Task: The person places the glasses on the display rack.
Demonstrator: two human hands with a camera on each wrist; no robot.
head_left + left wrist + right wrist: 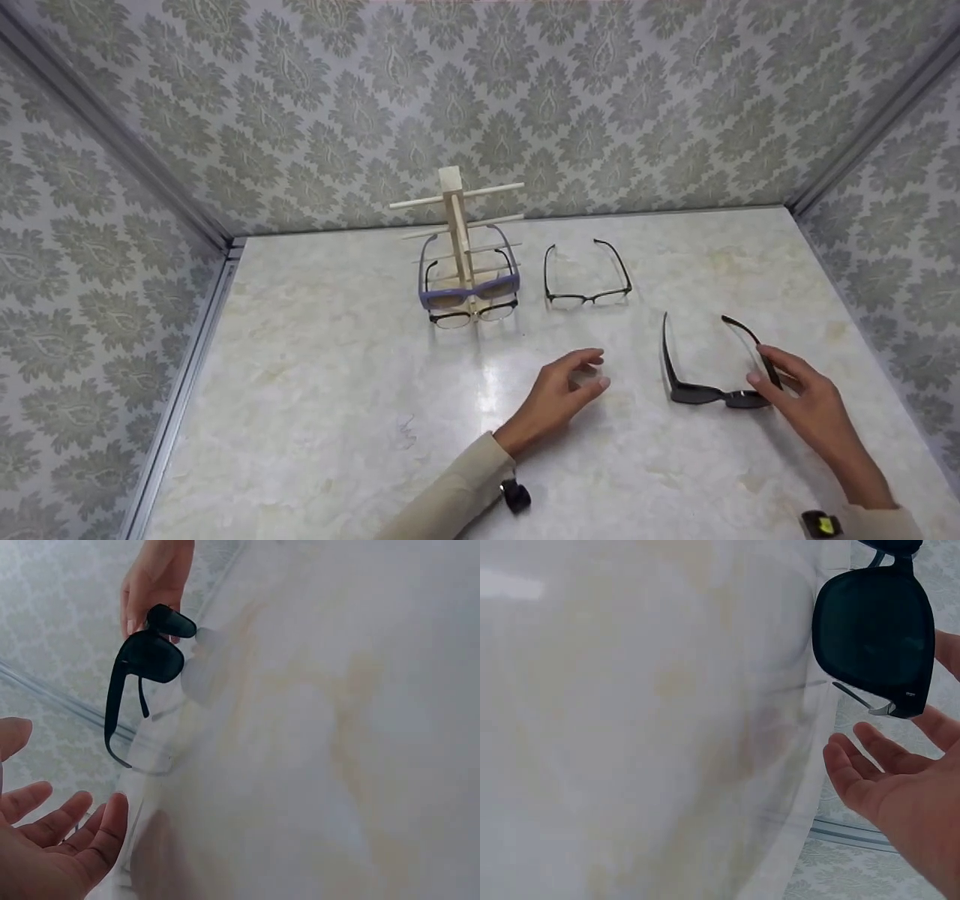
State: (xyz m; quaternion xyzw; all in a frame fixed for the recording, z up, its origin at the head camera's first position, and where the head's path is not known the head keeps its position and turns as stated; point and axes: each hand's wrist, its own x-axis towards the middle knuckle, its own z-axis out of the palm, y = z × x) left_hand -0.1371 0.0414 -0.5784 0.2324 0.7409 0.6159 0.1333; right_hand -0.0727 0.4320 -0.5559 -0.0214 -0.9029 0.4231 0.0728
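Note:
My right hand pinches one temple of the black sunglasses near the hinge, between thumb and fingers. Both temples are unfolded and point away toward the back wall. In the right wrist view a dark lens hangs close above the spread lower fingers. Whether the frame touches the table I cannot tell. To the left of the sunglasses, my left hand is held over the table with loosely bent fingers and holds nothing. The left wrist view shows its fingers apart from the sunglasses.
A wooden display stand with crossbars stands toward the back. It bears purple sunglasses and, below them, dark-rimmed eyeglasses. Another pair of dark-rimmed eyeglasses lies unfolded on the marbled table right of the stand. Patterned walls surround the table.

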